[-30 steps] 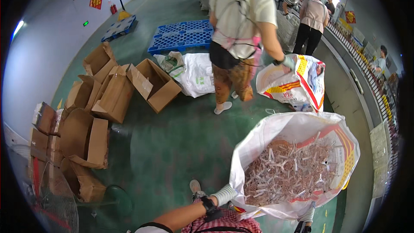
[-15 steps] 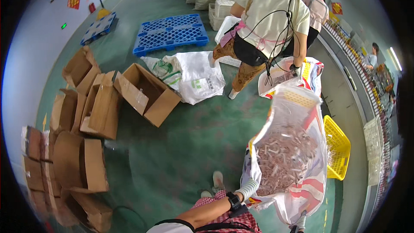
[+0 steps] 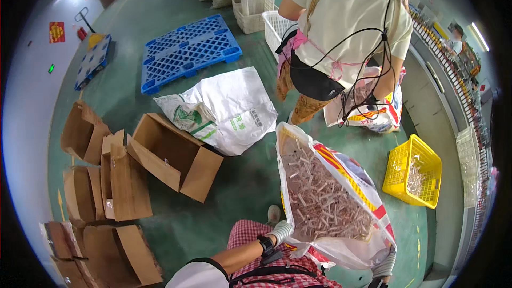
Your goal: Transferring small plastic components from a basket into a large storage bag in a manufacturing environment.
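A large white woven sack (image 3: 354, 178) with red and yellow print lies open in front of me. Inside it is a heap of small translucent pinkish strips (image 3: 322, 202). My left hand (image 3: 281, 231), in a ribbed whitish glove, is closed on the near left part of the sack's rim. On the near right edge my right hand (image 3: 385, 264), gloved likewise, grips the sack too; some of its fingers are hidden. The sack's far end narrows toward the co-worker's legs.
A co-worker (image 3: 352, 37) bends over a second printed sack (image 3: 386, 109) ahead. To the right stands a yellow basket (image 3: 397, 173) with some pieces inside. Cardboard boxes (image 3: 200, 173), a white-green sack (image 3: 234, 112) and a blue pallet (image 3: 189, 48) lie left. A long machine line runs along the right.
The sack has swung leftward, away from the yellow basket, with both my hands still on its rim. My view has shifted too. The co-worker has bent lower over the other sack.
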Demonstrator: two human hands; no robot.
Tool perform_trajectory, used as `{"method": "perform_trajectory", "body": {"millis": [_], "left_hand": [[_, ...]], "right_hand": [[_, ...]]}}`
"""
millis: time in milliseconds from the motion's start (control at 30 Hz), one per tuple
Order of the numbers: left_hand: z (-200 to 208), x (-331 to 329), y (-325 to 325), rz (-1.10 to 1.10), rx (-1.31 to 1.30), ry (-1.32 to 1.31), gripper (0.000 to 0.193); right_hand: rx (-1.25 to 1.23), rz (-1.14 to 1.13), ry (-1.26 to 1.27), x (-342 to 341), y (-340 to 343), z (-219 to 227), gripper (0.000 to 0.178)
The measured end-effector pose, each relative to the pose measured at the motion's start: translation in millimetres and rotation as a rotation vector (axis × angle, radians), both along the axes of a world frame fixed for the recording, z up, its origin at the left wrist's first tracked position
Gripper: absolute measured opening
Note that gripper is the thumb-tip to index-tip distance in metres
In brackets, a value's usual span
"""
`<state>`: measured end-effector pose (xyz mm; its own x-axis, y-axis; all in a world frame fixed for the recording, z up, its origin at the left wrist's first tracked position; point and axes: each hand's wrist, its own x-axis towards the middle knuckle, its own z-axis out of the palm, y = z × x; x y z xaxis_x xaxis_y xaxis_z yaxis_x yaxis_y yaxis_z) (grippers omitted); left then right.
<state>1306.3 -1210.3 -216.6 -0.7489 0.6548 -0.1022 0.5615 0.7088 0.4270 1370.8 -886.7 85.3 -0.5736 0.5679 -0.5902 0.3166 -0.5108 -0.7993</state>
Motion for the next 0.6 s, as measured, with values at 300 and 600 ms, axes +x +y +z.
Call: {"method": "perform_trajectory", "body": {"millis": [300, 600], "left_hand": [[53, -125, -92, -0.386, -0.21, 0.17, 0.018], [51, -176, -145, -0.571, -0.106, 0.378, 0.015]], "right_hand": [[0.042, -0.149, 0.038, -49, -59, 10, 0.041], [-0.036, -0.367, 0.083, -36, -189, 54, 0.046]]}}
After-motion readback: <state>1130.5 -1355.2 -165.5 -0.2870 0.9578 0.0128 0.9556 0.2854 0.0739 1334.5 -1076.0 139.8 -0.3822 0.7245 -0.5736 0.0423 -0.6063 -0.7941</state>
